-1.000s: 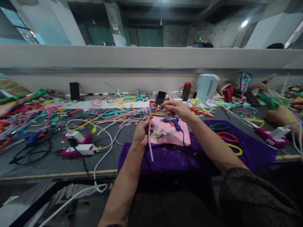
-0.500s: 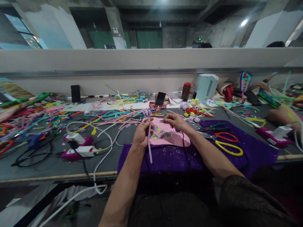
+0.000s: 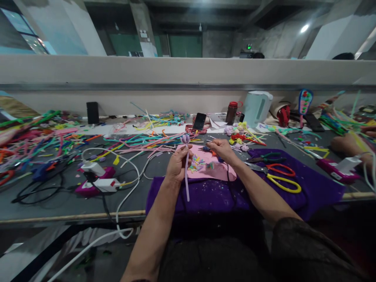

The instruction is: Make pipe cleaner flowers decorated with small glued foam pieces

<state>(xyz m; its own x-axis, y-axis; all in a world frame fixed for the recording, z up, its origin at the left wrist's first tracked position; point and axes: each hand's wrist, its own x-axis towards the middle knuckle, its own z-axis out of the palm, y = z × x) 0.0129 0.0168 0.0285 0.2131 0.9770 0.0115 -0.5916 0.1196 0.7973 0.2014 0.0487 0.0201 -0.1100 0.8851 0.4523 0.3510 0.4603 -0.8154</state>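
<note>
My left hand [image 3: 176,162] is closed around the stem of a lilac pipe-cleaner flower [image 3: 185,138]. Its bloom stands above my fingers and the stem hangs below them. My right hand [image 3: 221,149] grips a small blue and orange glue gun [image 3: 209,150], partly hidden by the fingers, its nozzle pointing left towards the flower with a gap between. A black cord runs down from it. Under both hands lies a pink sheet [image 3: 225,172] strewn with short pastel pipe-cleaner bits [image 3: 195,163].
A purple cloth [image 3: 202,196] covers the table's front. To the right are yellow-handled scissors [image 3: 283,184] and pliers [image 3: 268,158]. Purple power strips [image 3: 110,172] and white cables lie left. Behind stand a bottle [image 3: 232,113], a kettle [image 3: 258,107] and a phone [image 3: 199,121]. A co-worker's hand [image 3: 342,145] is far right.
My right hand has shifted slightly right and turned, so the glue gun's blue and orange body now shows. The flower in my left hand has moved slightly right.
</note>
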